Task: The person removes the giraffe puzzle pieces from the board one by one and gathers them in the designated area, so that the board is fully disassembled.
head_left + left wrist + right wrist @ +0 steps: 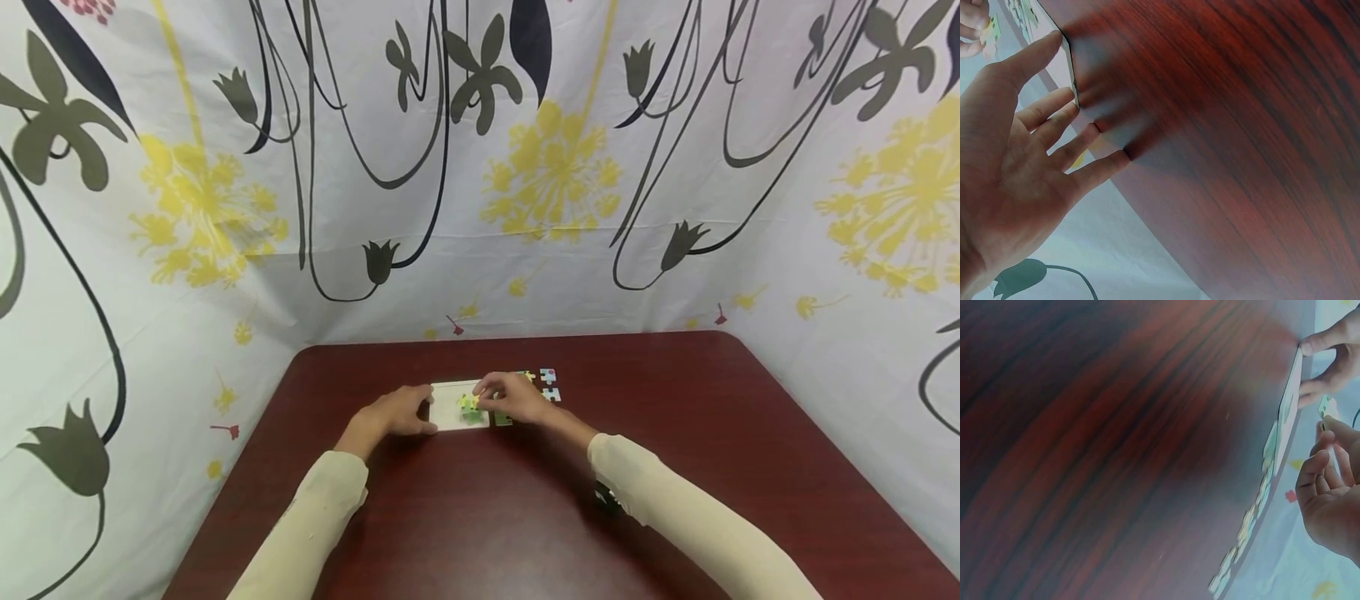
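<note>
A white rectangular board (446, 412) lies flat on the dark red table. Along its left edge, my left hand (400, 412) touches it with thumb and fingertips, the other fingers spread onto the tabletop. My right hand (517, 397) pinches a small yellow-green jigsaw puzzle piece (468, 402) between thumb and fingers, above the board. In the right wrist view the held piece (1325, 405) is raised over the board (1283, 434). A green patch (473, 416) shows on the board just under the held piece. Part of the board's right side is hidden by the right hand.
Several loose puzzle pieces (549, 377) lie right of the board, partly behind the right hand. A small dark object (606, 497) sits partly under the right sleeve. Flower-patterned white cloth (480, 275) hangs behind and beside the table (480, 517).
</note>
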`<state>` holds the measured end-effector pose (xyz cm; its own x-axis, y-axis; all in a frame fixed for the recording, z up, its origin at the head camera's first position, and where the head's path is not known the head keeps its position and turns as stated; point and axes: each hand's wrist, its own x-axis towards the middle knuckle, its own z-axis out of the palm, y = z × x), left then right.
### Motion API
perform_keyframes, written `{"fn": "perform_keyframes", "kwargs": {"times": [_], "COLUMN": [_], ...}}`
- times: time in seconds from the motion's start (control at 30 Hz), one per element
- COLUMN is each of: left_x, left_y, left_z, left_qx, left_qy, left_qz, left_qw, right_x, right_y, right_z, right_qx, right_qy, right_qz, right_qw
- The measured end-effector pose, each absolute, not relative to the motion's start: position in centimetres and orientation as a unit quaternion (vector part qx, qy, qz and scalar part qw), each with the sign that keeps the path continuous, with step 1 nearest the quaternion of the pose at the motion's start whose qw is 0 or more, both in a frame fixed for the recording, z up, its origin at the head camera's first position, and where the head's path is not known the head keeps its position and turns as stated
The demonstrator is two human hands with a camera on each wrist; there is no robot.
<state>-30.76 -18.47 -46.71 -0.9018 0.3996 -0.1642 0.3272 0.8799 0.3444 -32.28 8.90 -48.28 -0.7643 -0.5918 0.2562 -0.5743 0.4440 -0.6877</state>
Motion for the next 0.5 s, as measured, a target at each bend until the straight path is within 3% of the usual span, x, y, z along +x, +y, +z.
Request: {"fn": "perform_keyframes", "kwargs": {"times": [0.5], "left_x": [-30.4], "left_y": [-18.4], "left_z": [-46.3], "left_qx": [0.194], "left_qy": [0.962], "left_qz": [0.158], "left_qw": [0.107], "right_x": [-32.2], "right_y": [14.3], "right_z": [-48.1], "right_qx": [-0.330], "right_qy": [0.870], "right_qz": [-0.366], "right_qw": [0.006]}}
